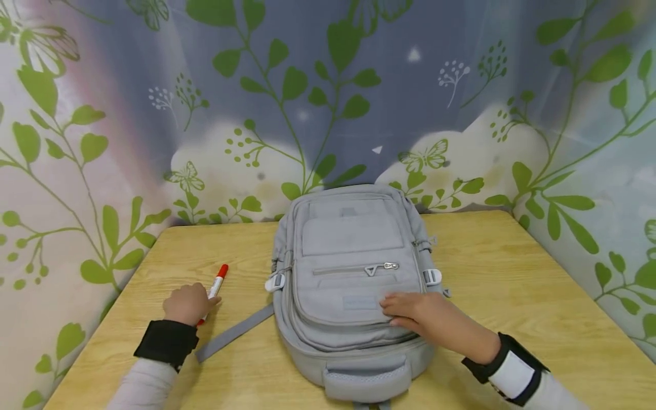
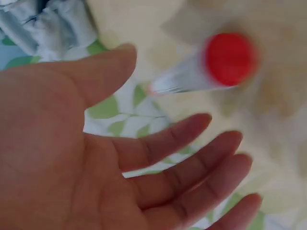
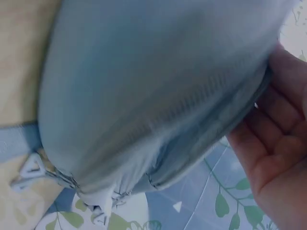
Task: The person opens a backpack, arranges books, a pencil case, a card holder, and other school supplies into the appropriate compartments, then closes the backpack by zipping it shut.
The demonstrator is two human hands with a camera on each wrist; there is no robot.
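A red-and-white marker (image 1: 219,280) lies on the table at the left. My left hand (image 1: 187,304) is right beside it, partly covering its lower half in the head view. In the left wrist view, the fingers (image 2: 189,175) and thumb are spread apart, with the red end of the marker (image 2: 230,60) in front of them. A grey backpack (image 1: 353,233) lies front side up in the middle. On its front, near the lower right, rests my right hand (image 1: 425,313). The right wrist view has those fingers (image 3: 283,108) extended along the backpack's edge.
Toward the marker side, a grey strap (image 1: 236,333) extends from the backpack over the wooden table (image 1: 492,262). The carry handle (image 1: 368,380) faces the near edge. A leaf-patterned curtain (image 1: 318,85) hangs behind and on both sides.
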